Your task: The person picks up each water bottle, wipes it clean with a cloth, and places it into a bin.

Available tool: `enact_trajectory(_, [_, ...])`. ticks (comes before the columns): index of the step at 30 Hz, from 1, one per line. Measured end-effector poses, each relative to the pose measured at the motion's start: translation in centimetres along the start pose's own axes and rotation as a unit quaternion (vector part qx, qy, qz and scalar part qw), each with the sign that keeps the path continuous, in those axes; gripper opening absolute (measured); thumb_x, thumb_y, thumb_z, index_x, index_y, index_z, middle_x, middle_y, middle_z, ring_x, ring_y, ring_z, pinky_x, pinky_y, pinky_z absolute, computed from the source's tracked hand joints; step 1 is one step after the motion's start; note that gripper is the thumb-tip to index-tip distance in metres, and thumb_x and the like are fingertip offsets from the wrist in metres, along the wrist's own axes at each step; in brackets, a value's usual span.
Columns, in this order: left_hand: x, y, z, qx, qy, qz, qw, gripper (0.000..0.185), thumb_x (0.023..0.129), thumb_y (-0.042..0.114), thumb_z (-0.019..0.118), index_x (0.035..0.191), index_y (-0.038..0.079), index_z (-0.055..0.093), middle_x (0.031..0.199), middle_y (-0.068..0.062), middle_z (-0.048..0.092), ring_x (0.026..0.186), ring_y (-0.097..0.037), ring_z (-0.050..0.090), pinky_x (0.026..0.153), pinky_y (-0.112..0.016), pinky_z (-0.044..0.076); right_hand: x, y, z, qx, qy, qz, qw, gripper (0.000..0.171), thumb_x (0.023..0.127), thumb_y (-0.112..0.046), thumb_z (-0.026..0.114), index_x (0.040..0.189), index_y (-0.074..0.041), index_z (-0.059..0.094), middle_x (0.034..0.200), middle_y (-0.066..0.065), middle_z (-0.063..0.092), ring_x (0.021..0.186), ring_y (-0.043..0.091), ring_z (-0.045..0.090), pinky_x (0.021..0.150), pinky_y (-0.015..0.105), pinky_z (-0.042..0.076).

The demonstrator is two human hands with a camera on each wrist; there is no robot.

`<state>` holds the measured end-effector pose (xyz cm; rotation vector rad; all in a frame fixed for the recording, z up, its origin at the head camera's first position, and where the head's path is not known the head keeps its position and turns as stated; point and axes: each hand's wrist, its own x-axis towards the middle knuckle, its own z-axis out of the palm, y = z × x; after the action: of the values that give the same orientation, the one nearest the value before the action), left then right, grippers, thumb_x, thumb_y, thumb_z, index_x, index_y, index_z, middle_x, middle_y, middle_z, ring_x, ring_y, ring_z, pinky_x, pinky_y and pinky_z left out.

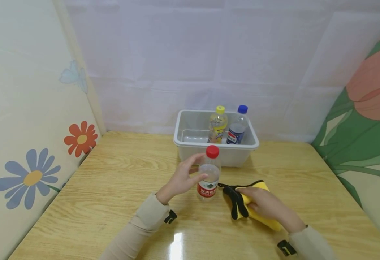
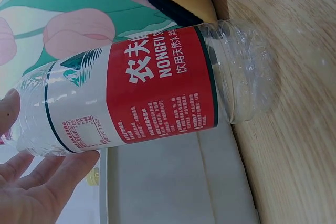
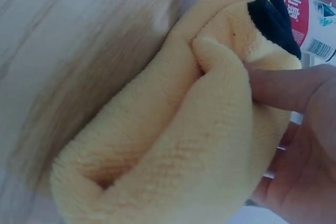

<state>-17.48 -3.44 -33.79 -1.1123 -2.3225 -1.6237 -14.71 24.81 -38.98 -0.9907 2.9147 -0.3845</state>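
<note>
My left hand (image 1: pixel 185 175) holds a clear plastic water bottle (image 1: pixel 208 177) near its upper part, fingers on one side and thumb on the other. The bottle has a red cap and a red-and-white label, and is nearly upright. Its base (image 2: pixel 252 72) is at the tabletop; I cannot tell whether it touches. To its right, my right hand (image 1: pixel 266 202) pinches a folded yellow towel (image 1: pixel 263 215) with black edging, which lies bunched on the table. In the right wrist view, the thumb presses into the fluffy towel (image 3: pixel 173 140), and the other fingers are partly hidden behind it.
Behind the bottle, a light grey plastic bin (image 1: pixel 190 151) stands near the back wall. Inside it are a yellow-capped bottle (image 1: pixel 217 126) and a blue-capped Pepsi bottle (image 1: pixel 236 131). The wooden table (image 1: pixel 128 173) has flower-patterned panels at both sides.
</note>
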Motion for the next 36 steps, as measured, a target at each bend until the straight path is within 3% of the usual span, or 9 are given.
enact_trajectory(7, [0.0,0.1,-0.1,-0.004,-0.001,-0.005,1.0,0.053,0.08,-0.003,0.064,0.126,-0.013,0.038,0.118,-0.028,0.05,0.108,-0.037,0.051,0.087,-0.038,0.049,-0.1,0.2,0.4,0.018,-0.028,0.017,0.999,0.053,0.08,-0.006,0.065,0.129,0.0,0.048,0.12,0.025,0.053,0.108,0.04,0.05,0.089,0.055,0.042])
enact_trajectory(16, [0.0,0.6,-0.1,-0.003,-0.006,-0.006,1.0,0.053,0.08,-0.004,0.063,0.126,-0.014,0.038,0.117,-0.028,0.05,0.108,-0.038,0.05,0.088,-0.039,0.049,-0.3,0.6,0.9,0.043,-0.119,0.048,0.991,0.068,0.082,-0.025,0.066,0.139,-0.006,0.035,0.141,0.029,0.026,0.128,0.052,0.016,0.093,0.072,0.021])
enact_trajectory(19, [0.0,0.5,0.0,-0.003,-0.008,-0.01,0.9999,0.053,0.08,-0.004,0.063,0.126,-0.014,0.037,0.117,-0.028,0.05,0.108,-0.038,0.05,0.088,-0.037,0.049,-0.3,0.8,0.8,0.055,-0.13,0.044,0.989,0.069,0.081,-0.029,0.066,0.138,-0.004,0.036,0.141,0.03,0.025,0.127,0.052,0.015,0.093,0.072,0.02])
enact_trajectory(24, [0.2,-1.4,0.4,-0.004,-0.006,-0.017,0.9998,0.056,0.08,-0.003,0.064,0.128,-0.012,0.036,0.118,-0.027,0.05,0.109,-0.037,0.05,0.088,-0.035,0.049,0.3,1.4,0.1,0.071,-0.07,0.021,0.995,0.06,0.084,-0.028,0.064,0.129,0.006,0.044,0.129,0.03,0.043,0.119,0.052,0.032,0.094,0.065,0.029])
enact_trajectory(28, [0.2,-3.0,0.7,-0.008,-0.003,-0.019,0.9998,0.059,0.08,0.0,0.065,0.13,-0.008,0.036,0.12,-0.024,0.05,0.11,-0.034,0.05,0.088,-0.033,0.049,0.8,1.9,-0.5,0.091,-0.004,0.038,0.995,0.054,0.087,-0.025,0.062,0.125,0.009,0.047,0.122,0.027,0.051,0.111,0.045,0.046,0.092,0.058,0.038])
enact_trajectory(32, [0.2,-3.3,0.7,-0.013,-0.002,-0.012,0.9998,0.059,0.081,0.005,0.066,0.131,-0.005,0.037,0.121,-0.021,0.05,0.111,-0.031,0.05,0.088,-0.031,0.048,1.3,2.2,-1.3,0.119,0.046,0.065,0.99,0.049,0.088,-0.023,0.06,0.123,0.009,0.048,0.117,0.027,0.055,0.101,0.041,0.054,0.083,0.054,0.047])
enact_trajectory(36, [0.1,-3.5,0.7,-0.012,0.001,-0.003,0.9999,0.058,0.081,0.007,0.067,0.131,-0.003,0.039,0.121,-0.02,0.051,0.111,-0.03,0.051,0.088,-0.034,0.049,1.9,2.3,-2.1,0.16,0.091,0.102,0.978,0.046,0.09,-0.02,0.058,0.122,0.012,0.047,0.11,0.029,0.057,0.093,0.039,0.059,0.076,0.048,0.052])
